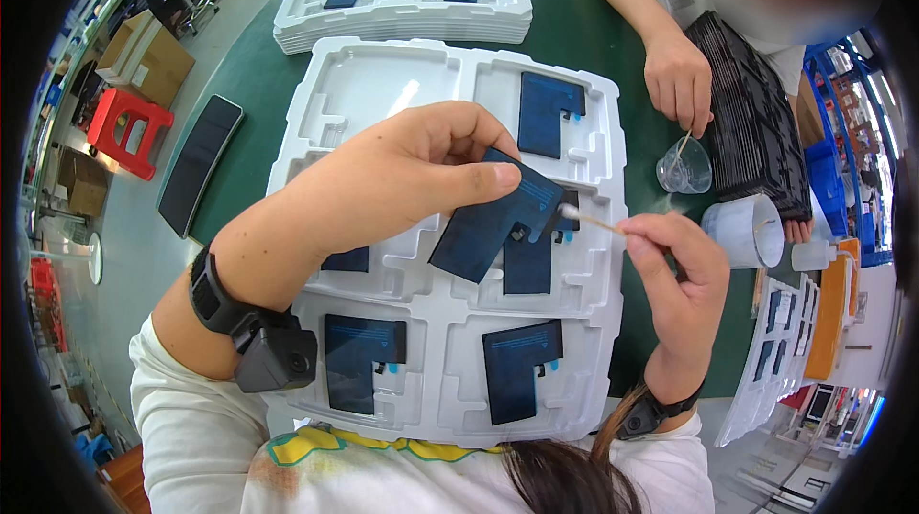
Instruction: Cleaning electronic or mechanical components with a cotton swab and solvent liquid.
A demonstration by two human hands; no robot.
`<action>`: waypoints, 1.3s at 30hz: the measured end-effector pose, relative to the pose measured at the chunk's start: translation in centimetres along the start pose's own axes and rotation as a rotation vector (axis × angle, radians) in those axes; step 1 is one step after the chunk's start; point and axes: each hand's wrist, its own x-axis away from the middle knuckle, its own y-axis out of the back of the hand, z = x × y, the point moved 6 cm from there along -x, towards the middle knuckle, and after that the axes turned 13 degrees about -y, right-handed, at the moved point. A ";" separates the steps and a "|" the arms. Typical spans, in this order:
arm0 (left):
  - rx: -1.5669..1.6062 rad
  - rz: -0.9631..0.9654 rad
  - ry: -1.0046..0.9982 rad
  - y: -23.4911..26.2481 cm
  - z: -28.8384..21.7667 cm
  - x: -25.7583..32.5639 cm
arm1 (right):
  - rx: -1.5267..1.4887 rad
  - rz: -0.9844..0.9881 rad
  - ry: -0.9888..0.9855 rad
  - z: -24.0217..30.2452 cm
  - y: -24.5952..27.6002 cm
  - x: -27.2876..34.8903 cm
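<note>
1. Pinching a dark blue L-shaped part (493, 222), the left hand (402, 174) keeps it raised and tilted over the white moulded tray (450, 399) — its face turned toward the right hand.
2. The right hand (675, 275) has its fingers (643, 232) clenched on a cotton swab (586, 218); the tip meets the part's edge, just beside the left thumb.
3. Below the fingers, matching parts lie flat in the tray's pockets on the green surface (574, 26).
4. Beyond the right fingers, another person's hand (678, 78) dips a stick into a small clear cup (684, 167).
</note>
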 end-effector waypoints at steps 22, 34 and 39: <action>-0.013 -0.047 0.051 0.2 0.0 0.1 | -0.182 -0.043 -0.139 -0.9 1.1 0.5; -0.067 -0.094 0.046 0.5 -1.0 0.2 | -0.194 -0.033 -0.208 -1.2 1.2 0.6; -0.060 -0.341 -0.121 4.5 -1.6 0.9 | -0.119 -0.235 -0.168 -1.8 2.5 0.1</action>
